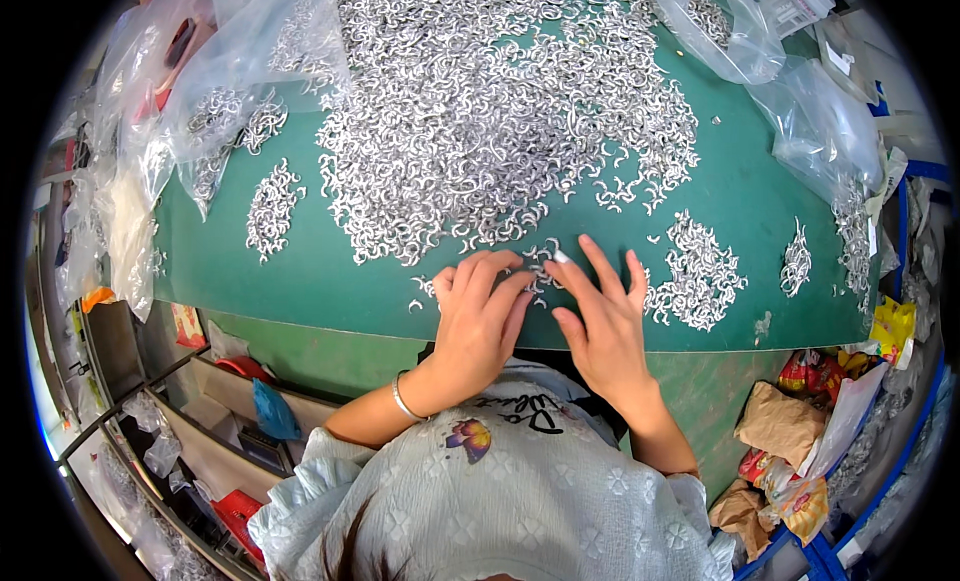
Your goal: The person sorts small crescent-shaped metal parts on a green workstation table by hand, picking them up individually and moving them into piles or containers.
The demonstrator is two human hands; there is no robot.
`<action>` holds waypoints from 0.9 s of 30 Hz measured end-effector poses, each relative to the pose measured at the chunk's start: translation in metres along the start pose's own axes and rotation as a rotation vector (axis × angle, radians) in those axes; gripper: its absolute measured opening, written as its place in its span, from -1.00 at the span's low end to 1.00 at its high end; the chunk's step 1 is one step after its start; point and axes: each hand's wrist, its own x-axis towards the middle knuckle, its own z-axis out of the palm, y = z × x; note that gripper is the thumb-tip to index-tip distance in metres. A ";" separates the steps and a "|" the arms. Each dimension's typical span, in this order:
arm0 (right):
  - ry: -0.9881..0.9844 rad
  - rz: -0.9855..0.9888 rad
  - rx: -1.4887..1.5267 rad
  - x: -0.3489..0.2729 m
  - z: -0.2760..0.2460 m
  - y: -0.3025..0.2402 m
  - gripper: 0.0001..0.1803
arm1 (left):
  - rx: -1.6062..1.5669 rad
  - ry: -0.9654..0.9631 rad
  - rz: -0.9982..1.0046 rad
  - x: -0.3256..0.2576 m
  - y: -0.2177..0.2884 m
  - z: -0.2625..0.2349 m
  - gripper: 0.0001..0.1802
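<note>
Hands at work on a green table [300, 271], seen from the head camera, looking straight down. Left hand [478, 316] lying palm down near the table's front edge, fingers spread loosely and flat, fingertips touching a few small curved metal pieces [535, 266]; nothing clenched in it. Silver bracelet [402, 396] on that wrist. Right hand [605, 321] just beside it at 3 o'clock, also palm down and open, index finger stretched toward 11 o'clock onto the same scatter of pieces; whether anything is pinched beneath the fingers cannot be told. Those pieces between the two sets of fingertips, lying loose on the green surface. Large heap of the same silvery parts [500, 111] at 12 o'clock from the hands, covering most of the table's middle. Smaller sorted pile [700, 276] touching the right hand's outer side at 3 o'clock, another small cluster [797, 261] farther right, and a narrow pile [272, 206] at 10 o'clock. Clear plastic bags [180, 91] bunched at the far left and more clear bags [810, 111] at 1 o'clock.
</note>
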 end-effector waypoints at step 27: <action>0.094 0.021 -0.052 -0.008 -0.003 0.006 -0.70 | 0.012 0.017 -0.027 0.013 -0.001 0.001 -0.70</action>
